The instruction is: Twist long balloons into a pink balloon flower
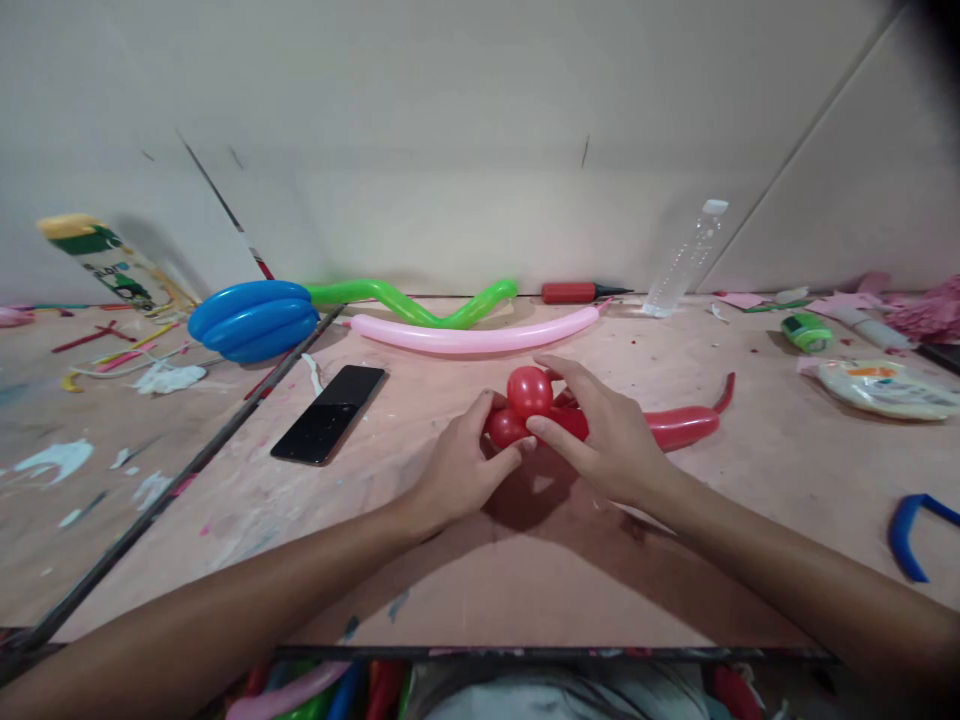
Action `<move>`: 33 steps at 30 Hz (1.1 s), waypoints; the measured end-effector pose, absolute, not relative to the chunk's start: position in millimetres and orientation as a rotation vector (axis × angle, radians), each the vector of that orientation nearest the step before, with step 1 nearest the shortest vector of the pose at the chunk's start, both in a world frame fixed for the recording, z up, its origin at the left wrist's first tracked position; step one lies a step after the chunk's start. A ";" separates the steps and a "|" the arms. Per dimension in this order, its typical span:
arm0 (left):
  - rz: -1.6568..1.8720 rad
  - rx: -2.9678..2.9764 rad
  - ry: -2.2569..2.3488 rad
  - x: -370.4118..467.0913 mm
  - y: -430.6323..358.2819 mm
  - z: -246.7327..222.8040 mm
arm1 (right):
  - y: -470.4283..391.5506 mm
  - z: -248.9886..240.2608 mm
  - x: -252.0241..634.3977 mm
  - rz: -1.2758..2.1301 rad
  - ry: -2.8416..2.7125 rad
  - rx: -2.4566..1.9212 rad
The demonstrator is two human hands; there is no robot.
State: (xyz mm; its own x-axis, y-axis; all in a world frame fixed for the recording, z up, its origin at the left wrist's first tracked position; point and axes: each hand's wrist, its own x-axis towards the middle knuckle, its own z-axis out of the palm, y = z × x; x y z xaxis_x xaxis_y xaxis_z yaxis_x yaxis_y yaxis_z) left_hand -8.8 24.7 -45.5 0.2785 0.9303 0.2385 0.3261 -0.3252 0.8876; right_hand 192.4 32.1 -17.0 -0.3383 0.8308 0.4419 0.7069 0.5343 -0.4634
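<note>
Both hands are on a red modelling balloon, held over the table in front of me. One round bubble stands up at its twisted end, with another bubble low on the left. My left hand grips the left bubbles, thumb in front and fingers behind. My right hand is wrapped round the balloon just right of the round bubble, thumb and fingers closing on it. The long unbent part sticks out past my right hand and ends in a thin uninflated tip. My fingers partly hide the twists.
Behind the hands lie a pink balloon, a green bent balloon joined to a blue bundle, and a red pump. A phone lies left; a clear bottle and a plastic packet are right. The table edge is near me.
</note>
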 end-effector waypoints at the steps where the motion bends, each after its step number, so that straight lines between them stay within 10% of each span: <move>1: 1.036 1.814 1.166 -8.7 25.4 -45.9 | 32.2 -16.5 195.3 0.238 -2.149 -1.231; 33: 1.203 1.157 0.985 6.2 14.8 -52.7 | 12.9 -5.0 185.3 0.274 -2.474 -1.318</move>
State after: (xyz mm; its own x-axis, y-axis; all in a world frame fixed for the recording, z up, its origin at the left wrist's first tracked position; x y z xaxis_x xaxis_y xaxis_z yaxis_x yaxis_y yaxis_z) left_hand 6.2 14.8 -52.7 0.1251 0.9917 0.0295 -0.1670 -0.0083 0.9859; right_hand 185.3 12.9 -5.0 -0.5212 0.8317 0.1915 0.7697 0.5550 -0.3154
